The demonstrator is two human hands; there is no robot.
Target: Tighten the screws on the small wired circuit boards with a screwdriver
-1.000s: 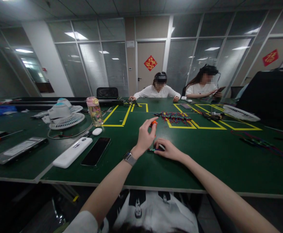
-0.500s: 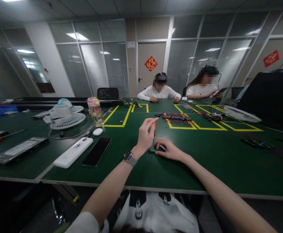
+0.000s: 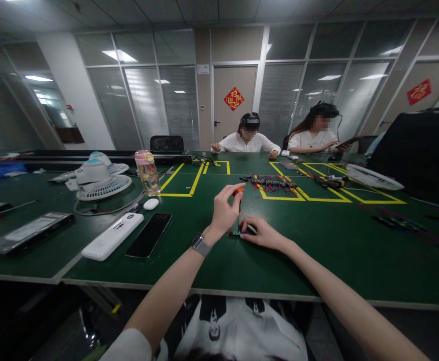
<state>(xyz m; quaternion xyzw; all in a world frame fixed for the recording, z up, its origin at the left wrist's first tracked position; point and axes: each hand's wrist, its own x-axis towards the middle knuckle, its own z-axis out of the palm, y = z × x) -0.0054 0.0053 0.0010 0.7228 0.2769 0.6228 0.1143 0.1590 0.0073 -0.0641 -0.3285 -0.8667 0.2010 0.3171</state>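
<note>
My left hand [image 3: 227, 206] is closed around the orange handle of a screwdriver [image 3: 239, 194], which stands upright with its thin shaft pointing down. The tip meets a small green circuit board [image 3: 235, 233] lying on the table. My right hand [image 3: 260, 231] presses the board from the right side, fingers curled over it. Something dark and pale shows under those fingers, too small to make out. Part of the board is hidden by the right hand.
Beyond my hands lies a heap of red and blue wired boards [image 3: 274, 183]; more wires [image 3: 411, 231] lie at right. To the left are a black phone [image 3: 149, 235], a white power bank [image 3: 114, 236], a bottle [image 3: 147, 173] and a fan [image 3: 101, 180]. Two people sit opposite.
My left fingers have shifted slightly on the screwdriver handle, the thumb now higher. My right hand and the board stay put. One person opposite has raised a hand.
</note>
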